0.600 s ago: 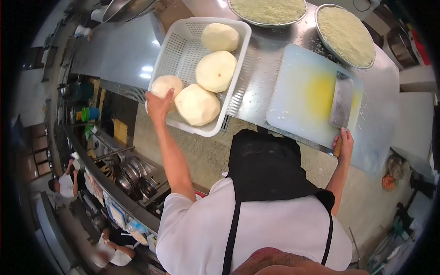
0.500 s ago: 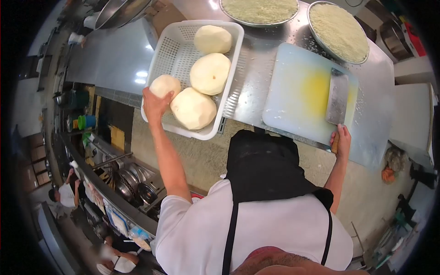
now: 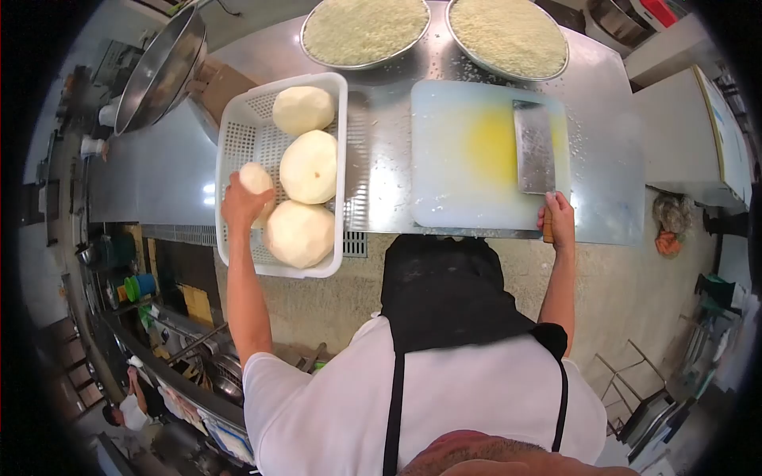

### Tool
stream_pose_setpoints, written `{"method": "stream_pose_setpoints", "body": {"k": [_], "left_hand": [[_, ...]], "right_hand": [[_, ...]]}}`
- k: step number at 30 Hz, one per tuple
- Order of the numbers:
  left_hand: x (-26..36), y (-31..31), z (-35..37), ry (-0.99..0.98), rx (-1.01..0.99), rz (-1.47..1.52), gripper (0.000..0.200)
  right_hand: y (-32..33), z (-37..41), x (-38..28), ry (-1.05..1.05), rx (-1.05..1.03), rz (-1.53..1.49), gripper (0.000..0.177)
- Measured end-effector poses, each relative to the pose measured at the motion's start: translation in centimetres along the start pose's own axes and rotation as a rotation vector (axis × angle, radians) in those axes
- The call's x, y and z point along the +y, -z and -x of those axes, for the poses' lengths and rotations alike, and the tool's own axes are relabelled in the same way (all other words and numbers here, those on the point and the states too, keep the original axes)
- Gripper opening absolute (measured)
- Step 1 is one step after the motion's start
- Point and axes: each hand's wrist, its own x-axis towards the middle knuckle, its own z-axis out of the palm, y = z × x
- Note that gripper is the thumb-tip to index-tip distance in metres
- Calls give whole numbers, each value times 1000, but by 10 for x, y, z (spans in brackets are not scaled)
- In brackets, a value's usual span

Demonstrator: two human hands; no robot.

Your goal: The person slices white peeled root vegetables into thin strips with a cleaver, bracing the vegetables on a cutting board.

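Observation:
In the head view, my left hand (image 3: 247, 205) is closed round a small peeled root vegetable (image 3: 255, 179) inside the white plastic basket (image 3: 340, 159). Three larger pale peeled root vegetables share that basket: one at the back (image 3: 304, 109), one in the middle (image 3: 309, 167) and one at the front (image 3: 300, 235). On the right, the fingers of my right hand (image 3: 560, 218) wrap round the wooden handle of a cleaver (image 3: 535, 151). Its broad blade lies over a pale cutting board (image 3: 444, 159) with a yellow patch.
Two round metal trays, left (image 3: 365, 32) and right (image 3: 509, 36), hold pale shredded food at the back of the steel table (image 3: 389, 151). A large metal bowl (image 3: 159, 71) stands at the upper left. White shreds dot the steel. Another person (image 3: 131, 408) is at the far lower left.
The view has shifted, so basket, board and trays sit further left. The vegetable in my left hand appears turned, showing a narrower side. My right hand keeps its hold on the cleaver.

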Motion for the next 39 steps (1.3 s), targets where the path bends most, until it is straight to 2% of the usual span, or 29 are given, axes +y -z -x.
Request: {"method": "stream_pose_setpoints", "body": {"k": [3, 7, 9, 10, 12, 19, 23, 24, 25, 28, 31, 33, 35, 37, 38, 39], "left_hand": [[-3, -1, 4, 11, 115, 132, 98], [-39, -13, -19, 50, 155, 282, 90], [-53, -10, -18, 257, -74, 867, 84], [-57, -17, -13, 238, -83, 860, 84], [-66, -34, -9, 377, -71, 1345, 77], [-68, -36, -4, 400, -64, 1679, 73], [-66, -18, 15, 363, 107, 1803, 70], [-60, -9, 25, 280, 123, 1862, 71], [-50, 0, 34, 195, 134, 1918, 71], [1, 27, 78, 143, 158, 1950, 73], [49, 15, 114, 115, 48, 2010, 75], [102, -10, 138, 197, 38, 2010, 75], [170, -23, 161, 207, -171, 2062, 76], [217, -55, 168, 153, -238, 2029, 78], [232, -68, 170, 150, -259, 2027, 78], [244, -80, 172, 98, -385, 2050, 76]], "right_hand": [[0, 3, -1, 10, -7, -33, 36], [1, 4, -6, 14, -11, -36, 30], [0, 5, -8, 11, -24, -8, 29], [0, 10, -16, 2, -36, 4, 30], [5, 1, -7, 41, -46, 7, 30], [-4, 6, -18, 18, -31, 33, 29], [-2, 7, -18, 31, -48, 60, 28], [-4, 7, -18, 37, -52, 54, 28], [-4, 8, -18, 35, -52, 38, 29], [2, 6, -15, 46, -62, 29, 27], [5, 5, -8, 59, -99, -33, 25], [5, 6, -1, 47, -133, -95, 26], [7, 13, 2, -73, -209, -429, 38], [7, 20, -1, -89, -205, -437, 42], [10, 22, -3, -61, -211, -303, 45], [12, 26, -5, -38, -215, -170, 48]]}}
